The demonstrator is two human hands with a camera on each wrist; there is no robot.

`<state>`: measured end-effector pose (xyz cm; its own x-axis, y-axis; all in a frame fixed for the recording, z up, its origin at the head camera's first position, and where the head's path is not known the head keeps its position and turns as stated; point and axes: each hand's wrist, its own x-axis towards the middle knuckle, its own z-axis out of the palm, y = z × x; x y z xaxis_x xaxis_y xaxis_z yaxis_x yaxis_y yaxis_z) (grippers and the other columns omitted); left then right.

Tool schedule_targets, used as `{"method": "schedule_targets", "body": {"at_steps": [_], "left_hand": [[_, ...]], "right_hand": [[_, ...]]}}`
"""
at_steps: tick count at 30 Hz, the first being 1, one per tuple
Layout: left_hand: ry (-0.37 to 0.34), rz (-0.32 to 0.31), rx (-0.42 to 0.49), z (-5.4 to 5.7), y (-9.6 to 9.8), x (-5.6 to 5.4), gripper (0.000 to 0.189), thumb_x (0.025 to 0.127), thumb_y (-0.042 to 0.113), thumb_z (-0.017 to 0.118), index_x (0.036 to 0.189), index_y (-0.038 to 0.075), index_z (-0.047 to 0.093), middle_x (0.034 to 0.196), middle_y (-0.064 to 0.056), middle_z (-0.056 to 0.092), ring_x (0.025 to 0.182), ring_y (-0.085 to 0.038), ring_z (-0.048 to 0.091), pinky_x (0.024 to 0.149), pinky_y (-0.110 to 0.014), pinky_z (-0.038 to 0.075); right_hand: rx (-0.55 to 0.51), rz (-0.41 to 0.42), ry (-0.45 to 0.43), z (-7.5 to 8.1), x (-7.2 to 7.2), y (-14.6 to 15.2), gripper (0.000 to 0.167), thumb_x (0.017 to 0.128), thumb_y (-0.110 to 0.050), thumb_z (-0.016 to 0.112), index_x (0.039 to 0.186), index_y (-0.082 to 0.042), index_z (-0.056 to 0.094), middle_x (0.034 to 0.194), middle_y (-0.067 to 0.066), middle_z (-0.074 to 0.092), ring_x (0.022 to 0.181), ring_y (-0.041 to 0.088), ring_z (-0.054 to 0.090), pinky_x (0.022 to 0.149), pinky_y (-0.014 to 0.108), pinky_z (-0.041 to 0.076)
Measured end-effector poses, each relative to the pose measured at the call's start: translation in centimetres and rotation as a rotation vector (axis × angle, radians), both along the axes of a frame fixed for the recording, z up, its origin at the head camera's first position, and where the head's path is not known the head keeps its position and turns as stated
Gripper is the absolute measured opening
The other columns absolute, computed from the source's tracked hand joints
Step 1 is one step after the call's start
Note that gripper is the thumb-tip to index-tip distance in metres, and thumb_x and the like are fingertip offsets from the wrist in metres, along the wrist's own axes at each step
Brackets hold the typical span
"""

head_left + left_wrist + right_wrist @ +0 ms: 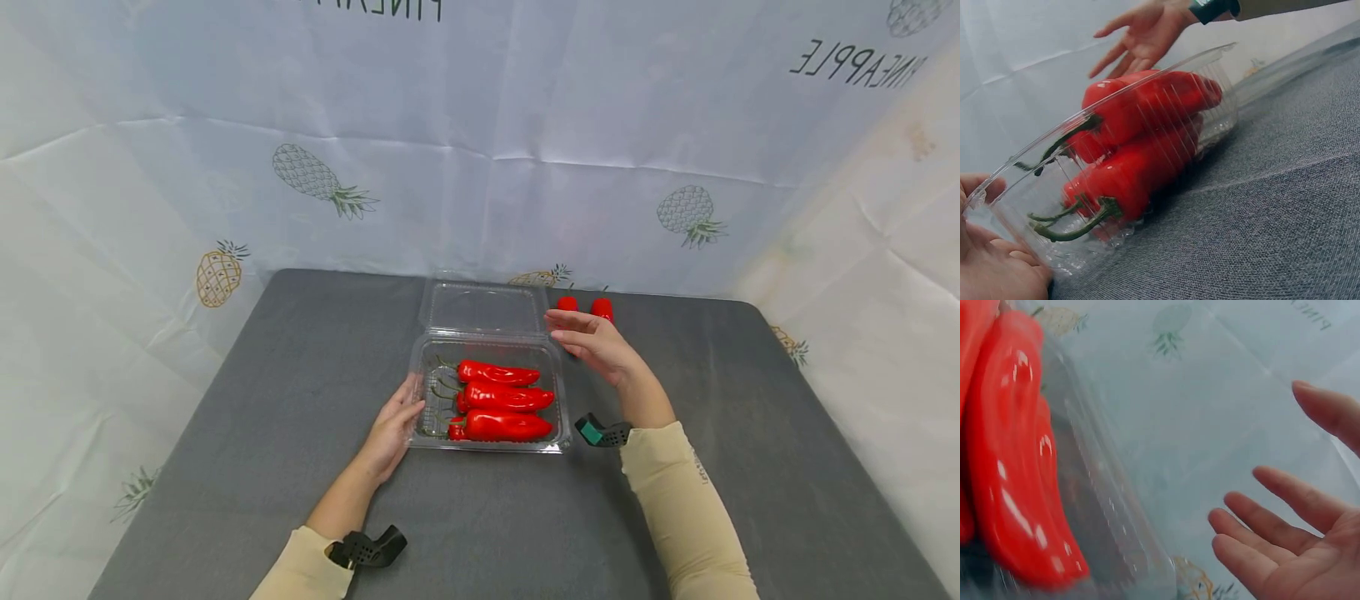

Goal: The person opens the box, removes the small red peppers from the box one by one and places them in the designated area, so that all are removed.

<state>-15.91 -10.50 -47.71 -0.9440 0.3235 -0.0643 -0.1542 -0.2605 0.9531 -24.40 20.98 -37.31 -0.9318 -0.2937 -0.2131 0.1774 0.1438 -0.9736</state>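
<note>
A clear plastic clamshell box lies on the table with its lid folded back. Several red peppers with green stems are stacked inside, stems to the left. My left hand grips the box's left side; in the left wrist view its thumb is at the rim and the fingers lie low against the wall. My right hand hovers by the box's back right corner, fingers spread and holding nothing, as the right wrist view shows. Two more red peppers lie just beyond it, partly hidden.
The grey table extends to both sides of the box. Behind it hangs a pale cloth printed with pineapples, which also runs along the left and right. Both wrists wear dark straps with a camera mount.
</note>
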Motion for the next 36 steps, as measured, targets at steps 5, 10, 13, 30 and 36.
{"method": "schedule_targets", "body": {"at_steps": [5,10,13,30,36], "left_hand": [[-0.009,-0.003,0.009,-0.1,0.2,0.0,0.063,0.101,0.010,0.031,0.148,0.002,-0.010,0.158,-0.008,-0.008,0.145,-0.021,-0.010,0.118,-0.041,-0.003],[-0.007,-0.003,0.007,-0.1,0.2,0.0,0.064,0.101,0.010,0.032,0.148,0.003,-0.010,0.158,-0.008,-0.008,0.145,-0.021,-0.010,0.118,-0.041,-0.002],[-0.007,0.000,0.003,-0.1,0.1,0.0,0.063,0.101,0.010,0.031,0.148,0.003,-0.010,0.158,-0.008,-0.008,0.145,-0.021,-0.010,0.118,-0.042,-0.002],[-0.015,0.011,-0.001,0.1,-0.1,-0.1,0.063,0.101,0.010,0.031,0.148,0.002,-0.009,0.158,-0.008,-0.008,0.145,-0.021,-0.010,0.118,-0.041,-0.002],[-0.023,0.013,0.009,0.1,0.0,-0.2,0.062,0.100,0.008,0.030,0.148,0.002,-0.009,0.158,-0.008,-0.007,0.145,-0.020,-0.009,0.118,-0.040,-0.002]], "right_hand": [[0.004,0.077,0.033,-0.5,1.3,-1.3,0.054,0.091,-0.013,0.059,0.139,0.000,0.039,0.146,0.021,0.036,0.134,0.039,0.035,0.112,0.047,0.029],[0.009,0.113,0.071,-0.9,2.5,-2.5,0.054,0.088,-0.009,0.061,0.138,0.001,0.042,0.144,0.022,0.039,0.133,0.039,0.037,0.110,0.053,0.030],[0.019,0.120,0.090,-0.9,3.1,-3.1,0.055,0.087,-0.011,0.063,0.137,0.000,0.043,0.143,0.022,0.040,0.133,0.036,0.039,0.109,0.051,0.032],[0.133,0.221,0.094,-3.0,3.9,-5.8,0.050,0.084,-0.012,0.067,0.130,-0.001,0.052,0.134,0.019,0.052,0.122,0.032,0.052,0.095,0.039,0.049],[0.247,0.245,0.089,-3.9,3.7,-6.0,0.042,0.084,-0.011,0.067,0.125,-0.002,0.059,0.123,0.017,0.061,0.103,0.022,0.061,0.084,0.032,0.054]]}}
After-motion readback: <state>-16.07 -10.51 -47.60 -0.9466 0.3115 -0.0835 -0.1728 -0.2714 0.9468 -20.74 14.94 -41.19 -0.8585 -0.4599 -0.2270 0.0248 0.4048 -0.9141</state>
